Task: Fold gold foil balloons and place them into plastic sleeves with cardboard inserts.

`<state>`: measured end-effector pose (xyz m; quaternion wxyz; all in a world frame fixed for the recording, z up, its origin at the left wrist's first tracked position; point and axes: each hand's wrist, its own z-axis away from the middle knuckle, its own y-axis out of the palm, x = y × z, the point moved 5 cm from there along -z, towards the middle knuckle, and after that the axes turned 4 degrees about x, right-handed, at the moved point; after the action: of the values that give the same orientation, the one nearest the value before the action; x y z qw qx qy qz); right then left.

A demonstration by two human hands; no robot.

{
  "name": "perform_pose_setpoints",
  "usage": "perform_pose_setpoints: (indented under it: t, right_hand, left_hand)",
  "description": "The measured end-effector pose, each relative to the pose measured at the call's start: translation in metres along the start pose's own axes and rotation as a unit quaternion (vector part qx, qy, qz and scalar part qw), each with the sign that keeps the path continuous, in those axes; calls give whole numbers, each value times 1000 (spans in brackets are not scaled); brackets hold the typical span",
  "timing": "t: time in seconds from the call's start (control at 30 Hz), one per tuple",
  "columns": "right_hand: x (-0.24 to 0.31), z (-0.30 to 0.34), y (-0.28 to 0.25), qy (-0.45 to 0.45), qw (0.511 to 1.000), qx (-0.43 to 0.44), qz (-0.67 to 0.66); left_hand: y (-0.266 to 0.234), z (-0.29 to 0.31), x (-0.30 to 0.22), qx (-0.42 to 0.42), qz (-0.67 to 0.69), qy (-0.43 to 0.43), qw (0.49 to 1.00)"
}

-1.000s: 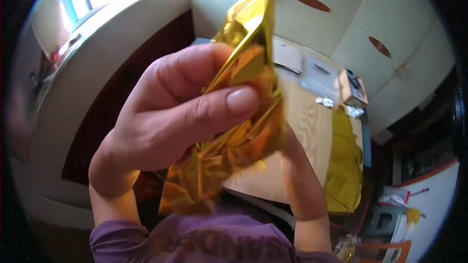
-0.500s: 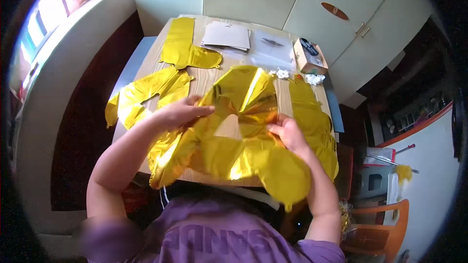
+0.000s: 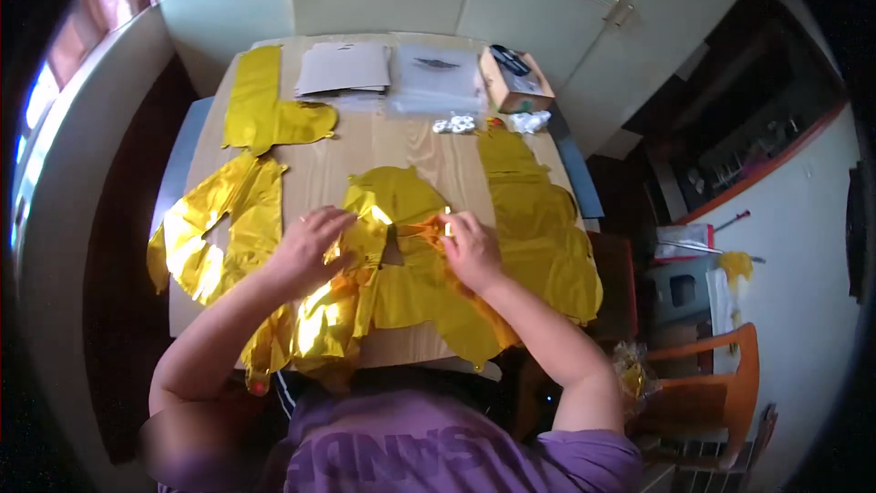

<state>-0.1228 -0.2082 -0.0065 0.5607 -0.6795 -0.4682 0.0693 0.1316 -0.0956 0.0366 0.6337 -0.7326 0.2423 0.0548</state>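
A flat, uninflated gold foil balloon (image 3: pixel 406 297) lies on the table in front of me, its lower part reaching the near edge. My right hand (image 3: pixel 473 251) pinches the folded, orange-looking foil near its middle. Over the crumpled, shiny left part of the foil is my left hand (image 3: pixel 315 251), its fingers apart and none of them visibly gripping. Left of it lies another gold foil balloon (image 3: pixel 214 228) with a hole in its middle. A long gold foil balloon (image 3: pixel 538 228) lies flat on the right, beside my right hand.
An L-shaped gold foil balloon (image 3: pixel 253 100) lies at the far left of the wooden table (image 3: pixel 315 173). Along the back are a stack of pale card sheets (image 3: pixel 342 68), clear plastic bags (image 3: pixel 433 91) and a small box (image 3: pixel 525 87). White crumpled bits (image 3: pixel 454 124) lie before them. A wooden chair (image 3: pixel 703 402) stands right.
The foil balloon has come down from my raised hands onto the table. My left hand has loosened and spread its fingers. The whole view has shifted, moving the table leftward in the picture.
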Motion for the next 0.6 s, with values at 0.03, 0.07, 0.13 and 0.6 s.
perform_pose_setpoints:
  t: [0.03,0.07,0.13,0.6]
  right_hand:
    - [-1,1,0,-22,1000,2,12]
    - [-4,2,1,-33,999,-2,29]
    - [-13,14,-4,-40,997,-16,66]
    - [-2,19,0,-17,996,55,74]
  left_hand:
    - [26,-4,1,58,-16,17,998]
    - [47,-3,2,83,-56,18,995]
    - [59,-5,2,131,-110,17,985]
    - [0,56,-23,-22,13,-202,979]
